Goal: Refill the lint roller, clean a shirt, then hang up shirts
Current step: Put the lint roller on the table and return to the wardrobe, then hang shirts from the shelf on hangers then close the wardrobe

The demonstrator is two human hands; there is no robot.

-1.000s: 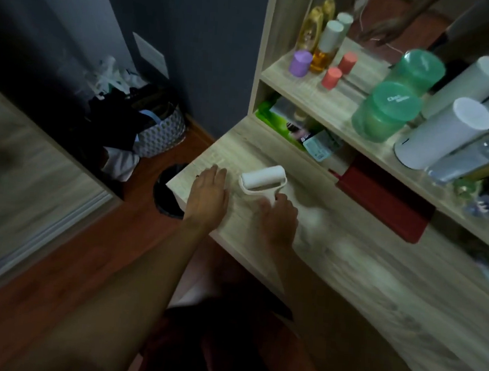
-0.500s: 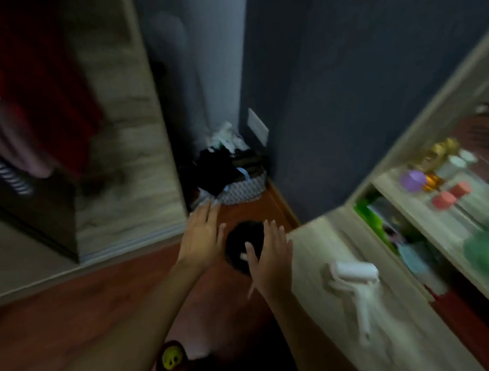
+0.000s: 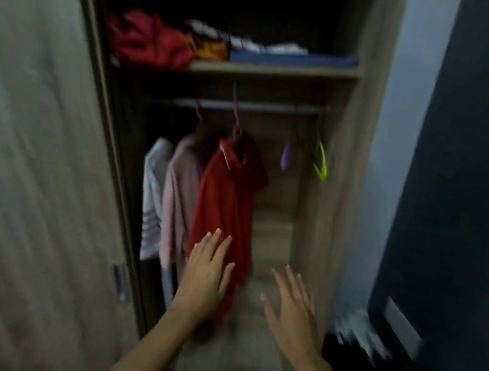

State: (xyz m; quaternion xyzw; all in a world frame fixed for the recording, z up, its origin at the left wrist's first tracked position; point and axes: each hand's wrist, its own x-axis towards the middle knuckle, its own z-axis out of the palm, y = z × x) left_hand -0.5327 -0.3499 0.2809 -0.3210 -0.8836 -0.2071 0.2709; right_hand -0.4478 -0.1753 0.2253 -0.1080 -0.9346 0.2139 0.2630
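Note:
An open wardrobe fills the view. On its rail (image 3: 267, 108) hang a red shirt (image 3: 227, 201), a pink shirt (image 3: 178, 197) and a white striped shirt (image 3: 152, 198), side by side. Two bare hangers, purple (image 3: 285, 158) and yellow-green (image 3: 321, 162), hang at the rail's right end. My left hand (image 3: 207, 274) is open, fingers spread, in front of the red shirt's lower part. My right hand (image 3: 293, 308) is open and holds nothing, to the right of the shirts. The lint roller is out of view.
A shelf (image 3: 274, 69) above the rail holds folded red, orange, white and blue clothes. The sliding door (image 3: 38, 197) stands at the left. A dark wall (image 3: 460, 174) is at the right, with a pile of laundry (image 3: 353, 343) at its foot.
My view has swung left from the desk, past the laundry basket, to the wardrobe. My right hand let go of the lint roller, left on the desk. Both hands now reach toward the hanging shirts.

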